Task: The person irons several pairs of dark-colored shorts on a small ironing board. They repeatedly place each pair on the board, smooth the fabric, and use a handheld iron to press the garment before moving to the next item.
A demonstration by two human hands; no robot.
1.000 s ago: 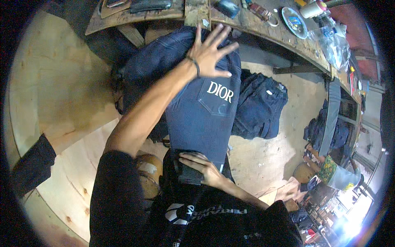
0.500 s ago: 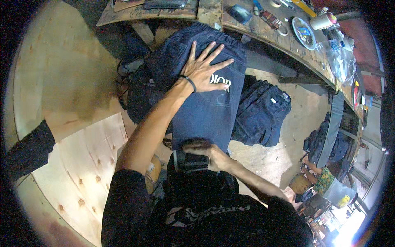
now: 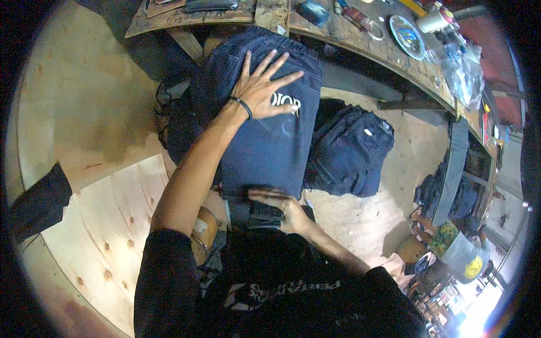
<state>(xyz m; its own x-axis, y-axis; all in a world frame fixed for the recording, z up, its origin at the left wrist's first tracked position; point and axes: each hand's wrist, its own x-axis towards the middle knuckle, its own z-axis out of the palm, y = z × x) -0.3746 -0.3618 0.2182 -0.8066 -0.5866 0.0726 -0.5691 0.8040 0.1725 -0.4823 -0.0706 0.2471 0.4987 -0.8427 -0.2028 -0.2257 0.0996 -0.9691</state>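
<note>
Head view: left hand [image 3: 264, 89] lies flat, fingers spread, pressing the upper part of the dark blue jeans [image 3: 265, 143], which are laid out in front of the person. Right hand [image 3: 277, 207] rests at the near end, fingers flat along the fold. A second pile of jeans [image 3: 349, 151] lies just beside. Judgement: denim soft, fairly heavy, not slippery; best held at the folded edges.

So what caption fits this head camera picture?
Left hand pressed flat on folded dark blue jeans, right hand at their near edge.
</note>
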